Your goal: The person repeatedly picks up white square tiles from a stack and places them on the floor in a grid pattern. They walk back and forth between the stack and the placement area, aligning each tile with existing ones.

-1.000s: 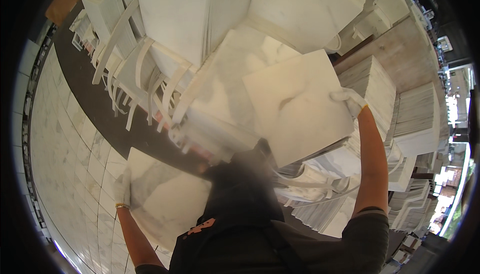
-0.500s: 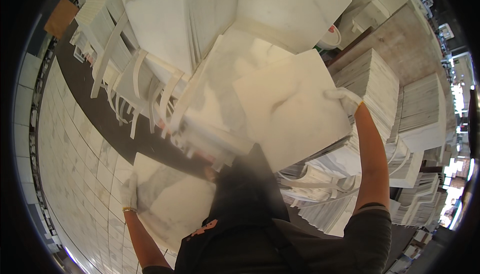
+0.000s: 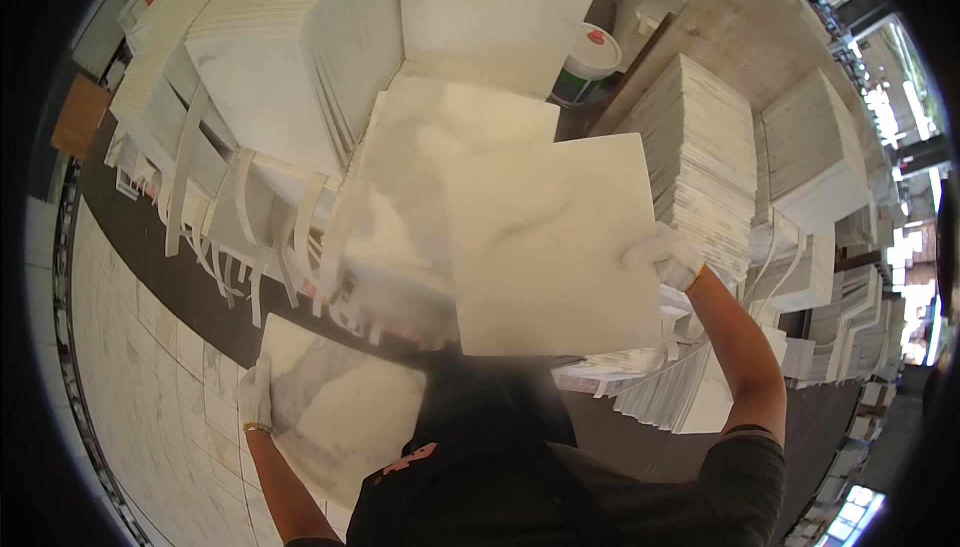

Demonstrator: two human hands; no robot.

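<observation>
Right hand fingers clamped on white marble tile edge; left hand grips lower tile. Lidded bucket beyond raised tile, contents hidden.

Square white marble tile held raised and tilted (faint grey veins), second veined tile lower left.

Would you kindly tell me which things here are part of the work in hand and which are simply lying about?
In hand:
- right hand gripping a white marble tile
- left hand gripping a veined marble tile

Lying about:
- strapped tile stacks
- paint bucket
- loose white straps
</observation>
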